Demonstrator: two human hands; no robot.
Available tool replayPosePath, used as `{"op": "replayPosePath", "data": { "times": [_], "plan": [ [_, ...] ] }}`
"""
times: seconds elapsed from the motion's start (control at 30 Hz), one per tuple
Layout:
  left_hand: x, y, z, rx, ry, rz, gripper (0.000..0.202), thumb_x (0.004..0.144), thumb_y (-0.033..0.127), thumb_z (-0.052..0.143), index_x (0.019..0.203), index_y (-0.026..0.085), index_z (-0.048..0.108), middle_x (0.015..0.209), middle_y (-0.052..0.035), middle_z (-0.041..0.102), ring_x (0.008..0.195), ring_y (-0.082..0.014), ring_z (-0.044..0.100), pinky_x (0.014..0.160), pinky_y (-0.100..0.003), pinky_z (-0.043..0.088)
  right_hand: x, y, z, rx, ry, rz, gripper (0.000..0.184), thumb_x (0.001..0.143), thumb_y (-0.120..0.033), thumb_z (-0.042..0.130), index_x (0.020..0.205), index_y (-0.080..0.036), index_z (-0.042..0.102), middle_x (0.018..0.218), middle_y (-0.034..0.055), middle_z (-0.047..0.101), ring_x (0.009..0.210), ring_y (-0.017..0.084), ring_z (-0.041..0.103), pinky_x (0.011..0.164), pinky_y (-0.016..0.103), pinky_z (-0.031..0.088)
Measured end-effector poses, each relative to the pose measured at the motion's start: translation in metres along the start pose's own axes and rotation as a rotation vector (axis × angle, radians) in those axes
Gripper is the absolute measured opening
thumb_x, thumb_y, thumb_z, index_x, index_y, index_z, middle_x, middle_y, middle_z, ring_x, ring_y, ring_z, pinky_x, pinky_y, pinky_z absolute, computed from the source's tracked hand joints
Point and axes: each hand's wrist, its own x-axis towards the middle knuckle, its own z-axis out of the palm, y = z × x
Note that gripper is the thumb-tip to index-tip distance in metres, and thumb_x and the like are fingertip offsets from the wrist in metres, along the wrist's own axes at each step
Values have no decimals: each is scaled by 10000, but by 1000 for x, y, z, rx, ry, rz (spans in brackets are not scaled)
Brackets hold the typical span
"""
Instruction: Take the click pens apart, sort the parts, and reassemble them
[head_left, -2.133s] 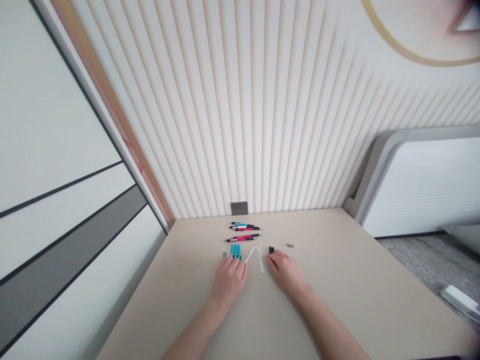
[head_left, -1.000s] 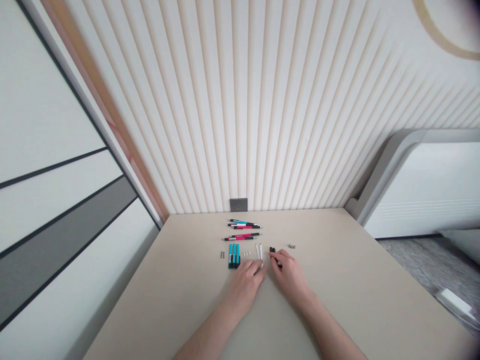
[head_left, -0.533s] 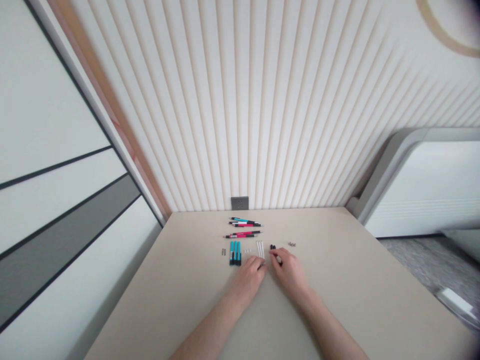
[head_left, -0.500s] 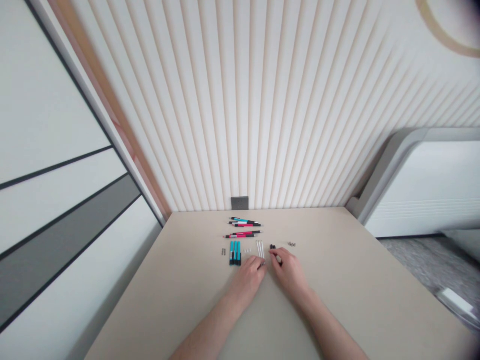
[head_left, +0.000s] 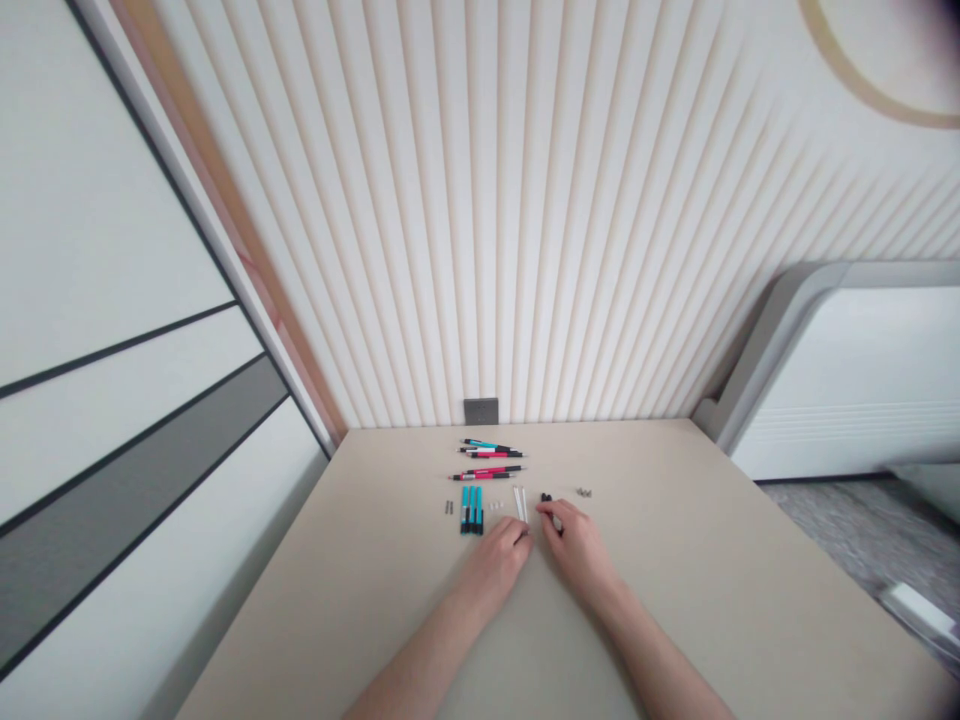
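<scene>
On a table, pens at the far side, barrels nearer, rods to their right.

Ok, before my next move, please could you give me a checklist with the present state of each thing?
1. Left hand at the near ends of the white rods: ok.
2. Right hand beside the small black parts: ok.
3. Three blue pen barrels side by side: ok.
4. Small metallic parts apart from both hands: ok.
5. What the right hand holds, if anything: cannot tell.
</scene>
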Motion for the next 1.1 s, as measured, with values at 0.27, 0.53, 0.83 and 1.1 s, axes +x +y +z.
{"op": "replayPosePath", "data": {
  "times": [0.27,0.53,0.83,1.1],
  "plan": [
    [-2,-1,0,-58,1,2,255,951,73,444,1065,192,639,1072,-49,629,1062,-188,574,954,-335,500,-1,-2,-1,-2,3,7,281,903,-220,432,994,-198,696,1005,87,719,913,208,674,855,306,495],
    [-5,1,-9,-82,-99,-18,287,970,77,393,1109,181,622,1116,-53,615,1089,-181,558,987,-317,468,1,-3,-1,3,-37,83,314,901,-295,447,1068,-203,696,1037,75,738,920,207,689,861,285,486],
    [-5,2,-10,-34,-83,-4,292,961,54,391,1090,184,619,1080,-49,620,1051,-182,574,955,-320,494,1,0,1,0,-51,111,319,916,-344,453,1115,-223,671,998,72,748,880,220,699,806,293,492],
    [-5,3,-7,43,47,49,220,957,110,456,1111,181,597,1039,-57,616,1006,-215,579,898,-358,516,0,3,3,69,-47,57,361,957,-349,377,1216,-222,595,969,69,746,882,221,700,802,304,496]
  ]
}}
